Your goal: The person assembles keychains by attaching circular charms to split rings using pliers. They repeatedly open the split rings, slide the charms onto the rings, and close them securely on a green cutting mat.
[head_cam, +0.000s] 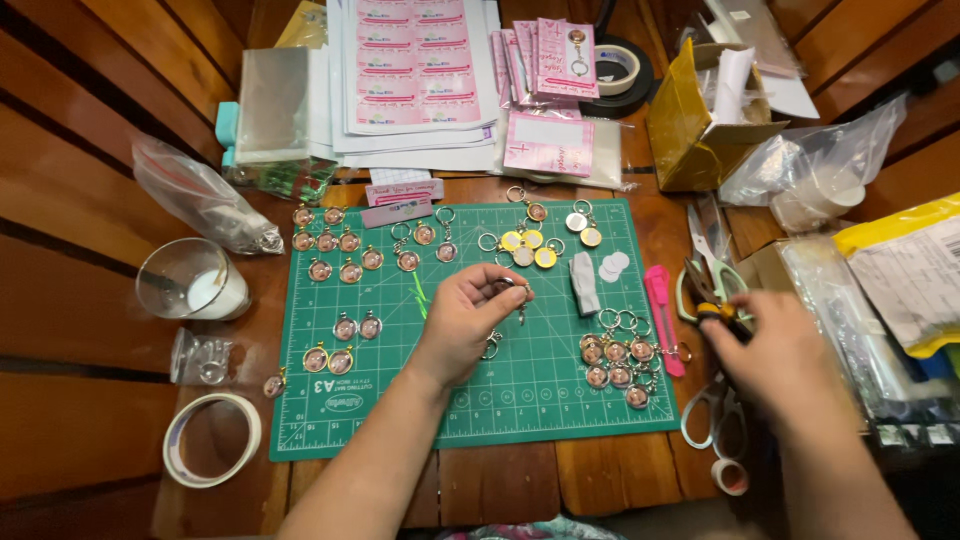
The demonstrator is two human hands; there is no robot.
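Evidently sorting by kind, the left hand (462,322) pinches a small keyring (508,287) between fingertips above the green cutting mat (520,400), while the right hand (778,345) closes around yellow-handled pliers (722,312) just beyond the finished charms (615,362).

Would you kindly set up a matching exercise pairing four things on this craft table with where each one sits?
Things:
1. pink utility knife
2. clear cup
3. tape roll
4. brown cardboard box

Places:
A. off the green cutting mat's lower left corner
B. far right, above the mat
C. on the mat's right edge
D. left of the mat, on the wooden table

Pairs: 1-C, 2-D, 3-A, 4-B
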